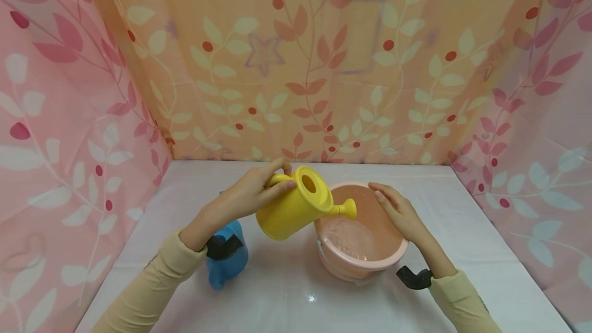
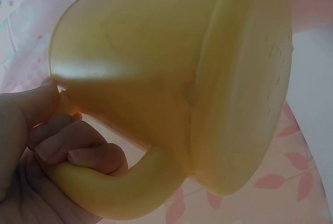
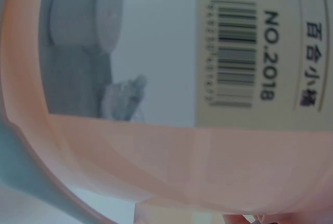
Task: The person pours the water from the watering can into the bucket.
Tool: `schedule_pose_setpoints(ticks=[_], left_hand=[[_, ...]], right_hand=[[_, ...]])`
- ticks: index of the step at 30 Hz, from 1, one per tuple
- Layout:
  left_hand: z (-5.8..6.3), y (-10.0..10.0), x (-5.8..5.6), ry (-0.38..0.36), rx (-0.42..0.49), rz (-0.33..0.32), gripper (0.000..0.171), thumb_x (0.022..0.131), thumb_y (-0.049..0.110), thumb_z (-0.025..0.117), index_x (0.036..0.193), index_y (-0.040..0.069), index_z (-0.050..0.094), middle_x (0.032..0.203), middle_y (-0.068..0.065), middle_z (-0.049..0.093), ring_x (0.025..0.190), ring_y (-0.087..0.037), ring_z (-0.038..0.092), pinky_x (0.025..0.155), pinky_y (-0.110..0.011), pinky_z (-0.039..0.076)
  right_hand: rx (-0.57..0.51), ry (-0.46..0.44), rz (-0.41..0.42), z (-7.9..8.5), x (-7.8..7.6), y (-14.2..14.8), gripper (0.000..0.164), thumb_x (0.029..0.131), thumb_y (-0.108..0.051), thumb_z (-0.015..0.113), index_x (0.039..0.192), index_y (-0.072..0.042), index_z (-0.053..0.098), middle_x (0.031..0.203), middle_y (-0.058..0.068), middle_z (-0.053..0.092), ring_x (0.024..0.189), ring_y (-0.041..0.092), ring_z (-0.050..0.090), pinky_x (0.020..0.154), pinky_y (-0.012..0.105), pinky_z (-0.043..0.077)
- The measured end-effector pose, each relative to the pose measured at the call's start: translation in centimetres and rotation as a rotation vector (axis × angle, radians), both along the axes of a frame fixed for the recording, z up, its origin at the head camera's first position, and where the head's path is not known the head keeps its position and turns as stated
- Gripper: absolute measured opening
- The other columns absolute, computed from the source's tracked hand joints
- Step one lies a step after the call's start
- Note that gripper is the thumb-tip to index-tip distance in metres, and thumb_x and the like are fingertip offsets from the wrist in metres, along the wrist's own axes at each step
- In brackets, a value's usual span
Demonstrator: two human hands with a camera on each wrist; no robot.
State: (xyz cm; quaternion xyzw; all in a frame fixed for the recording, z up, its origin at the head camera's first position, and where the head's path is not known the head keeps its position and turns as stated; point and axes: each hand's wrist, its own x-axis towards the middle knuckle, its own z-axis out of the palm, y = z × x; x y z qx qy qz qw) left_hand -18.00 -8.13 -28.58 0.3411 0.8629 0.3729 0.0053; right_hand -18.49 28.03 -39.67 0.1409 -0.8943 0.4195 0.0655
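A yellow watering can [image 1: 289, 212] is tilted in my left hand [image 1: 245, 189], its spout [image 1: 344, 208] over the bucket's opening. In the left wrist view, the fingers curl round the can's handle [image 2: 119, 187] and the thumb presses near its rim. The pink bucket [image 1: 363, 266] stands on the table with water [image 1: 349, 238] in it, its surface rippled and bubbly. At the bucket's far right rim, my right hand [image 1: 400, 212] grips the edge, with the thumb on the inner side. The right wrist view shows the bucket's outer wall and its barcode label [image 3: 237, 52].
A blue plastic object [image 1: 231, 261] stands on the table under my left forearm, partly hidden by it and a black wrist mount [image 1: 224, 247]. The white table [image 1: 296, 302] ends at patterned curtains [image 1: 296, 91] behind and on both sides.
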Motion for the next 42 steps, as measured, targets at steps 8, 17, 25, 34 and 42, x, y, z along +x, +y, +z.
schedule_pose_setpoints(ticks=[8, 17, 25, 34, 42], left_hand=[[0.1, -0.1, 0.0, 0.004, -0.003, 0.004, 0.021, 0.092, 0.040, 0.053, 0.101, 0.022, 0.046, 0.060, 0.004, 0.035, 0.054, -0.010, 0.041, 0.053, -0.024, 0.038], [0.1, -0.3, 0.0, 0.004, -0.004, 0.006, 0.022, 0.092, 0.042, 0.053, 0.101, 0.022, 0.046, 0.060, 0.004, 0.034, 0.053, -0.009, 0.040, 0.052, -0.024, 0.037], [0.0, -0.1, -0.1, 0.005, -0.011, 0.004, 0.023, 0.092, 0.042, 0.052, 0.102, 0.023, 0.045, 0.063, 0.003, 0.037, 0.055, -0.011, 0.043, 0.053, -0.024, 0.038], [0.0, 0.0, -0.1, 0.006, -0.013, -0.002, 0.024, 0.092, 0.043, 0.052, 0.103, 0.022, 0.046, 0.061, 0.003, 0.035, 0.054, -0.010, 0.041, 0.053, -0.024, 0.038], [0.0, -0.1, 0.1, -0.004, -0.013, -0.005, 0.026, 0.092, 0.043, 0.052, 0.104, 0.021, 0.046, 0.059, 0.005, 0.034, 0.053, -0.009, 0.041, 0.053, -0.024, 0.039]], right_hand=[[0.012, -0.007, -0.001, 0.2, -0.1, -0.2, 0.038, 0.100, -0.023, 0.043, 0.136, -0.010, 0.045, 0.138, 0.013, 0.046, 0.126, 0.033, 0.042, 0.098, 0.056, 0.037], [0.011, -0.008, -0.001, 1.1, 0.4, -0.9, 0.038, 0.100, -0.020, 0.043, 0.135, -0.006, 0.046, 0.136, 0.016, 0.046, 0.126, 0.036, 0.042, 0.099, 0.057, 0.035], [0.023, -0.001, -0.006, 3.6, 2.0, -2.2, 0.037, 0.100, -0.016, 0.041, 0.132, 0.003, 0.046, 0.133, 0.023, 0.047, 0.124, 0.041, 0.042, 0.098, 0.058, 0.034], [0.007, -0.002, -0.005, 0.3, 0.0, -0.1, 0.038, 0.100, -0.022, 0.042, 0.135, -0.008, 0.046, 0.137, 0.014, 0.046, 0.127, 0.034, 0.041, 0.099, 0.057, 0.035], [0.002, -0.003, -0.003, 1.0, 0.7, -0.7, 0.037, 0.100, -0.018, 0.041, 0.134, -0.003, 0.045, 0.136, 0.018, 0.046, 0.126, 0.037, 0.041, 0.098, 0.058, 0.034]])
